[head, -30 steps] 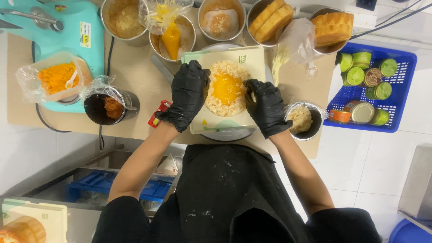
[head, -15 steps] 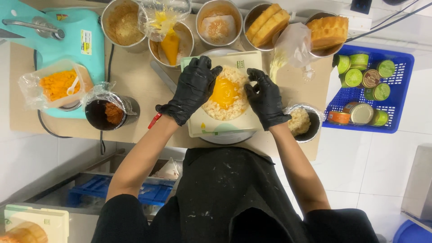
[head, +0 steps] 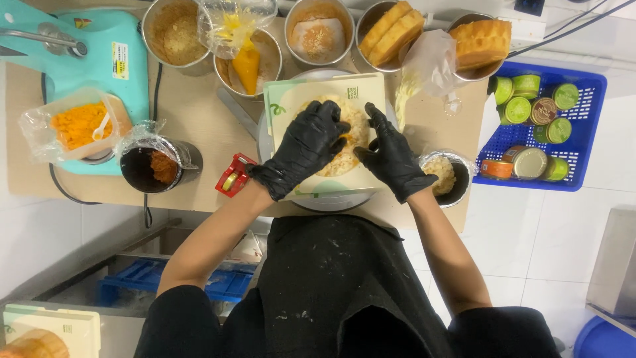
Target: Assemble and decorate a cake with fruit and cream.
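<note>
Pressing on the cake (head: 344, 142), both gloved hands sit over its top: left hand (head: 306, 147) w/ fingers curled down onto the crumb-covered surface, right hand (head: 392, 159) w/ fingers spread against the cake's right side. Neither hand is closed round anything; both just press flat-ish on the crumbs. A bit of orange filling shows between the fingertips. Cake sits on a pale square board (head: 318, 99), board on a round turntable (head: 331, 201), at mid-bench near the front edge.

Just right of the right hand, touching distance: small metal bowl (head: 457, 179) of crumbs, wrapped in film. Left of the left wrist: red tape dispenser (head: 233, 176), then a dark cup (head: 149, 169) w/ reddish paste, film-covered. Farther left, at the bench's left edge: teal scale (head: 99, 59) carrying a plastic tub (head: 79, 126) of orange shreds w/ a white spoon.

Along the back edge, left to right: bowl of fine crumbs (head: 175, 33), bowl holding an orange piping bag (head: 245, 56), bowl w/ paper and crumbs (head: 318, 33), bowl of sponge slabs (head: 394, 30), another bowl w/ a sponge round (head: 480, 43). A second, whitish piping bag (head: 424, 69) lies by the board's back right corner.

Off the bench's right edge: blue crate (head: 589, 132) of green-lidded tins.
</note>
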